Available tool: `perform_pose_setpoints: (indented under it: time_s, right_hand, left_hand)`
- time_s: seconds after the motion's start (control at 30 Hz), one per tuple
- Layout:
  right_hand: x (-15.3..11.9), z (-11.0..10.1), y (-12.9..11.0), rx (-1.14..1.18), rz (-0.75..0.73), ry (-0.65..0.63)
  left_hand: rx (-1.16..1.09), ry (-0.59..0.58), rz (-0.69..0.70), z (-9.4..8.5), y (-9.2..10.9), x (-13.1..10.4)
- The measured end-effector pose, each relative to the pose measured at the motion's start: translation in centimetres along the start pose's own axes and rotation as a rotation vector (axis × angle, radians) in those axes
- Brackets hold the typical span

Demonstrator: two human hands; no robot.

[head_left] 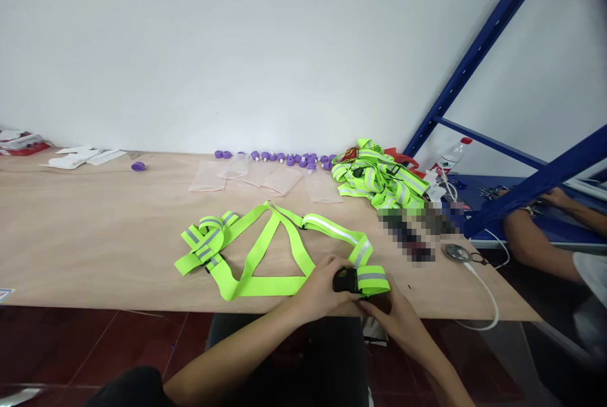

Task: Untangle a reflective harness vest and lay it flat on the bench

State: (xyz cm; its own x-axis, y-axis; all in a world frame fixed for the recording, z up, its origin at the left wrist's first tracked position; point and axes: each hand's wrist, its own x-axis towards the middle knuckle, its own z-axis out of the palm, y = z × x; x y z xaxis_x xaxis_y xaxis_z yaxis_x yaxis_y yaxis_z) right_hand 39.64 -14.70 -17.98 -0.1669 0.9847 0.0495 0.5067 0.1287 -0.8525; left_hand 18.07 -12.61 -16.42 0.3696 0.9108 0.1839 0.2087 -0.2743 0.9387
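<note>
A neon-yellow reflective strap harness point(272, 285) with grey stripes lies spread on the table in front of me. Its left end is looped into a bundle. My left hand point(328, 288) is closed around the black buckle point(345, 280) at the harness's right end. Beside it, my right hand point(389, 309) grips the folded strap end next to that buckle, its thumb near the underside. Both hands are close together over the table's front edge, and part of the fingers is hidden behind the strap.
A pile of similar neon straps point(379, 176) lies at the back right. Clear plastic bags point(284, 178) and several purple caps point(303, 160) line the wall. A round device point(456, 253) with a white cable sits right. Beyond the blue frame point(478, 34), another person's arms point(531, 236) show.
</note>
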Motion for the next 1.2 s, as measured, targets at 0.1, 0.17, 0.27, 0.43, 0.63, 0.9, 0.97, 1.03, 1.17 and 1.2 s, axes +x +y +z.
perform_pose_setpoints:
  time_s: [0.1,0.17,0.27,0.43,0.63,0.9,0.97,1.03,1.17,1.2]
  right_hand:
    - [0.5,0.5,0.1,0.050,0.011,-0.026]
    - [0.7,0.1,-0.1,0.087,-0.005,-0.023]
    - [1.1,-1.1,-0.2,0.139,-0.064,0.005]
    - [1.7,-3.4,1.1,0.194,-0.043,0.064]
    - [1.8,-4.9,1.4,-0.042,-0.042,-0.023]
    - [1.8,-6.3,1.2,-0.463,-0.224,-0.259]
    - [2.1,-6.4,1.6,-0.492,-0.231,-0.284]
    - [2.6,-6.4,2.0,-0.528,-0.240,-0.289]
    - [4.2,-6.4,1.9,-0.601,-0.306,-0.233]
    - [4.5,-6.2,1.3,-0.614,-0.336,-0.183]
  left_hand:
    - [-0.038,0.065,-0.032,-0.2,-0.3,0.2]
    - [-0.035,0.070,-0.028,-0.5,-0.3,0.0]
    - [0.039,0.016,-0.007,-1.4,-0.1,-0.8]
    - [0.231,-0.047,-0.013,-2.7,-0.1,-2.4]
    - [0.424,-0.004,0.039,-3.9,-1.1,-3.2]
    - [0.568,0.026,0.012,-4.8,-1.6,-3.7]
    - [0.571,0.023,0.015,-4.7,-1.4,-4.0]
    - [0.563,0.019,0.038,-4.7,-1.0,-4.6]
    - [0.548,0.085,0.209,-6.2,0.5,-7.7]
    - [0.560,0.149,0.253,-7.2,0.9,-8.7]
